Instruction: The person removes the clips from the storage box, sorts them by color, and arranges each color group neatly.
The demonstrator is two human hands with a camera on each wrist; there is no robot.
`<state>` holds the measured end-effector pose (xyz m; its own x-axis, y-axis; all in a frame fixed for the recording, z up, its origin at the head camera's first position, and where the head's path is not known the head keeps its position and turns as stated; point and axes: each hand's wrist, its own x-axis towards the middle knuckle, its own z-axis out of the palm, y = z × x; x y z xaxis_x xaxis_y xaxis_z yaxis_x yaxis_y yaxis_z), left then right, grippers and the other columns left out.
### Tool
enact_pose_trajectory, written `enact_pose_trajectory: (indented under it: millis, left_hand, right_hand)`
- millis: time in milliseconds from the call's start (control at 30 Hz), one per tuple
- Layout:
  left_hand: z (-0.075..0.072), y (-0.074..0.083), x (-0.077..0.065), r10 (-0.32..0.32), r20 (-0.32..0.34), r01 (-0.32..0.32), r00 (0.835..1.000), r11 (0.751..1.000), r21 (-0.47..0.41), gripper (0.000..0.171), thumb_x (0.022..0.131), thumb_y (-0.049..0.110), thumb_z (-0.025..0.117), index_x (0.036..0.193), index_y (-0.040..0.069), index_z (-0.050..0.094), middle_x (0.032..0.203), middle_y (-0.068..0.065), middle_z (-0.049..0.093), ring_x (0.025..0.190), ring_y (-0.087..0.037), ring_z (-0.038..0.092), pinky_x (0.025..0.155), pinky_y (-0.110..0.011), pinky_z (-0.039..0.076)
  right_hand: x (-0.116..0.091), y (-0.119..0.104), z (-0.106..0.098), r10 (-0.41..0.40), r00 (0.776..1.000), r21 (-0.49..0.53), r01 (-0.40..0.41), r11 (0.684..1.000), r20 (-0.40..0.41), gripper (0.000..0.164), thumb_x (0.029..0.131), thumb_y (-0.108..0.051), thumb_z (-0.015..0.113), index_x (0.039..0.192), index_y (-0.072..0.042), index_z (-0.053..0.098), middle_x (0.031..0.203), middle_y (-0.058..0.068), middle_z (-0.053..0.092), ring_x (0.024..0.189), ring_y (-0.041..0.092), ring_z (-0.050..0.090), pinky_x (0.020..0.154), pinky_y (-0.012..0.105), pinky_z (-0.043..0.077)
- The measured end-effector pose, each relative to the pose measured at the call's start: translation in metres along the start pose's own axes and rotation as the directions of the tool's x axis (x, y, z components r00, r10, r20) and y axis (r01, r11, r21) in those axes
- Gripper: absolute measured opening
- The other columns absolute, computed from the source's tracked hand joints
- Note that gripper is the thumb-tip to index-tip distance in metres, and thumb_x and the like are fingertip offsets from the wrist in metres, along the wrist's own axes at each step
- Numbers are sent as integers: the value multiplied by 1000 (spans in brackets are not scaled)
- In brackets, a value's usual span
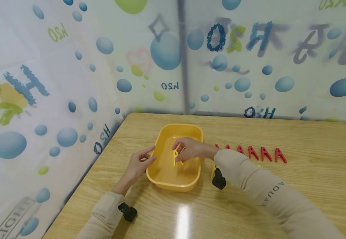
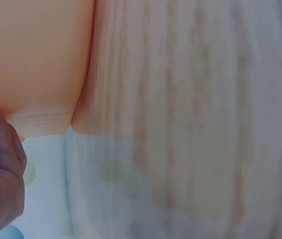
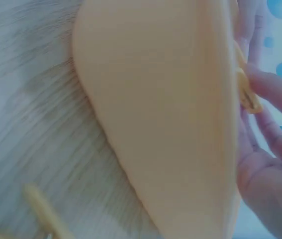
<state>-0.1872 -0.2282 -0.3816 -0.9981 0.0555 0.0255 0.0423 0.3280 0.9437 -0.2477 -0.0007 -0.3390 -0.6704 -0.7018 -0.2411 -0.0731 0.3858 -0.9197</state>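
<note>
A yellow plastic basin [image 1: 174, 187] stands on the wooden table. At its left side my left hand [image 1: 138, 166] holds the rim between thumb and fingers; the left wrist view shows those bent fingers [image 2: 6, 144] by the basin wall. My right hand [image 1: 190, 149] is over the basin's inside and pinches a yellow clothespin [image 1: 174, 159]. In the right wrist view, part of that clothespin shows beyond the rim between thumb and fingers. Several red clothespins [image 1: 265, 154] lie in a row right of the basin, some partly behind the right sleeve.
Near the right wrist lies another yellow clothespin [image 1: 213, 171], mostly hidden by the arm. A yellow piece [image 3: 46, 211] rests on the table in the right wrist view. A printed curtain [image 1: 220, 83] hangs behind the table's back edge and along the left.
</note>
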Motion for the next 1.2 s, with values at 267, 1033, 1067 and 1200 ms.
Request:
enact_pose_trajectory:
  millis: [267,1033,1067,1200]
  left_hand:
    - [0,0,-1,-5,5,5,1000,1000,-5,44,85,10,59,127,5,48,76,-5,52,59,-10,54,46,-22,47]
    - [0,1,0,-29,6,29,1000,1000,-2,44,85,13,60,127,6,49,78,-6,52,63,-20,55,48,-25,48]
    - [1,1,0,-30,5,30,1000,1000,1,44,85,13,60,127,7,49,78,-7,52,63,-19,55,47,-24,48]
    - [0,1,0,-33,-1,34,999,999,11,45,85,14,61,128,8,49,79,-7,52,62,-16,54,46,-24,47]
  right_hand:
    - [-31,4,-17,-130,991,14,130,991,-35,37,80,-2,64,110,5,45,94,15,48,75,19,56,70,34,51]
    - [-152,33,-85,-114,939,-176,58,983,-326,39,81,-17,65,111,1,48,99,15,50,86,23,54,70,28,48]
    - [-157,37,-87,-108,935,-175,50,983,-337,40,80,-17,66,111,2,48,99,15,50,85,22,54,69,28,49]
    - [-173,57,-94,-61,931,-148,7,989,-359,43,80,-17,66,112,4,46,99,16,50,82,20,56,69,31,51]
